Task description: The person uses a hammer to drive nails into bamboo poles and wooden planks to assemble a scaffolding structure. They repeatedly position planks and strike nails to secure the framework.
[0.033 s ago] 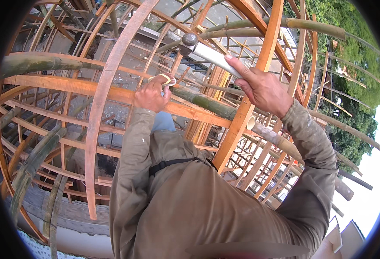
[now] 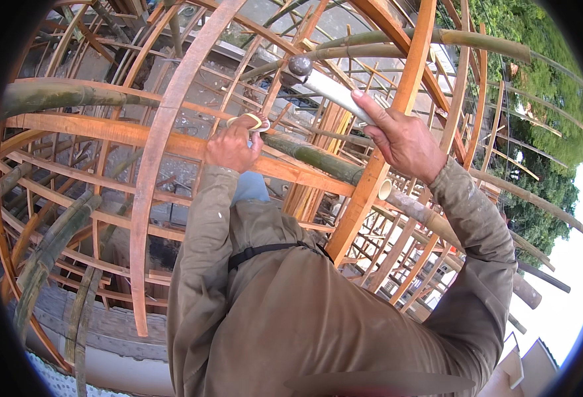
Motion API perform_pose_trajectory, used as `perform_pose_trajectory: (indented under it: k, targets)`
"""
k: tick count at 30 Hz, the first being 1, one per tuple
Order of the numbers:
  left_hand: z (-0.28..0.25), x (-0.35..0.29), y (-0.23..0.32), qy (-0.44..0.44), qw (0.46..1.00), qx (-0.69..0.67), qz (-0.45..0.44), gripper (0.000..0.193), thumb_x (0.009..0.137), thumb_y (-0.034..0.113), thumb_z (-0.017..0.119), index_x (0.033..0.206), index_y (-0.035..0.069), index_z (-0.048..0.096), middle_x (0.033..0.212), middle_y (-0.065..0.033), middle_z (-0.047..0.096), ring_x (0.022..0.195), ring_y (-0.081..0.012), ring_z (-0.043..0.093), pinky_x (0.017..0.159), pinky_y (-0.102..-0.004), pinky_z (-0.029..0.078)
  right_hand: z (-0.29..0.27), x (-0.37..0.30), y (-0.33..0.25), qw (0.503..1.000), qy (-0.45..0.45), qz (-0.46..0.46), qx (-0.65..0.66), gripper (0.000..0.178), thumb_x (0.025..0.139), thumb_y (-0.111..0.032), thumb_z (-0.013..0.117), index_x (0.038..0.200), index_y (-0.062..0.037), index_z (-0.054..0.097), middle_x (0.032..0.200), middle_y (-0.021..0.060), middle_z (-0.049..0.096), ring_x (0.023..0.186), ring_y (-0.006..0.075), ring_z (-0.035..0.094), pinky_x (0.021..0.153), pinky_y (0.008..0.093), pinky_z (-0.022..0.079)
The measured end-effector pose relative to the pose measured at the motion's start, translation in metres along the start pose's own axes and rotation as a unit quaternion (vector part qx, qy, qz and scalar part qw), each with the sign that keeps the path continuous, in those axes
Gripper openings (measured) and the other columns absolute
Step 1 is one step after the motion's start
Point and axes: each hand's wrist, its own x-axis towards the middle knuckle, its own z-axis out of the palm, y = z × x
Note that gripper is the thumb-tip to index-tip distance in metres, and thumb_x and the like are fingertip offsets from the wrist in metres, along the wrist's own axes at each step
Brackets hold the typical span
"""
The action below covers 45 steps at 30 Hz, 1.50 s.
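Observation:
My right hand [image 2: 407,142] is closed round the pale handle of a hammer [image 2: 334,91], with the thumb laid along it. The dark, rounded head points away to the upper left, held up over the timber frame. My left hand [image 2: 232,147] rests closed at a long orange-brown wooden beam [image 2: 305,173]; what its fingers grip, if anything, is hidden. Just beyond it shows a foot in a yellow-edged sandal [image 2: 255,123], beside a green bamboo pole [image 2: 318,157]. A slanting timber [image 2: 371,182] crosses the beam below my right hand.
A broad plank [image 2: 154,145] runs up the left side. Bamboo poles [image 2: 46,268] and thin battens form an open lattice with gaps down to a littered floor [image 2: 192,89]. Stacked boards [image 2: 314,198] stand below. Trees [image 2: 536,119] are at the right.
The hammer and my right hand have shifted slightly, the hammer head moving a little to the right and down in the picture. My left hand has stayed in place.

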Motion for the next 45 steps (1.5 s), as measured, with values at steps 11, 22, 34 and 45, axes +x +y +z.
perform_pose_trajectory:
  k: [11, 22, 34, 45]
  targets:
    - [0.005, 0.005, -0.002, 0.037, 0.999, -0.04, -0.001, 0.03, 0.083, 0.034, 0.069, 0.07, 0.007, 0.065, 0.072, -0.0134, 0.067, 0.066, -0.032, 0.069, 0.058, -0.0455, 0.056, -0.021, 0.008, -0.002, 0.969, -0.151, 0.027, -0.193, 0.061, 0.102, -0.036, 0.053, 0.158, -0.0335, 0.029, 0.069, 0.0114, 0.061, 0.054, 0.027, 0.064, 0.048, 0.0453, 0.048]
    - [0.011, 0.002, -0.006, 0.046, 0.999, -0.011, 0.018, 0.03, 0.08, 0.033, 0.071, 0.066, 0.007, 0.063, 0.07, -0.0126, 0.067, 0.065, -0.0313, 0.068, 0.056, -0.0455, 0.055, -0.002, -0.033, 0.014, 0.919, -0.311, 0.085, -0.226, 0.057, 0.101, -0.029, 0.056, 0.155, -0.0295, 0.037, 0.068, 0.0117, 0.064, 0.059, 0.0286, 0.069, 0.049, 0.0442, 0.053]
    - [0.005, 0.005, -0.004, 0.036, 0.999, -0.023, 0.012, 0.014, 0.08, 0.024, 0.072, 0.088, 0.012, 0.071, 0.078, -0.0082, 0.071, 0.071, -0.0285, 0.07, 0.061, -0.0423, 0.057, 0.015, -0.053, 0.008, 0.934, -0.293, 0.098, -0.178, 0.061, 0.103, -0.034, 0.054, 0.159, -0.0318, 0.03, 0.074, 0.0134, 0.065, 0.059, 0.0268, 0.066, 0.051, 0.0461, 0.051]
    - [0.005, 0.001, -0.002, 0.038, 0.999, -0.004, -0.005, 0.012, 0.081, 0.025, 0.071, 0.084, 0.013, 0.072, 0.075, -0.0109, 0.07, 0.069, -0.0298, 0.069, 0.059, -0.0443, 0.056, 0.009, -0.02, -0.009, 0.997, 0.026, -0.043, -0.055, 0.062, 0.101, -0.034, 0.057, 0.158, -0.0364, 0.03, 0.061, 0.0088, 0.058, 0.051, 0.0245, 0.063, 0.047, 0.0446, 0.05]
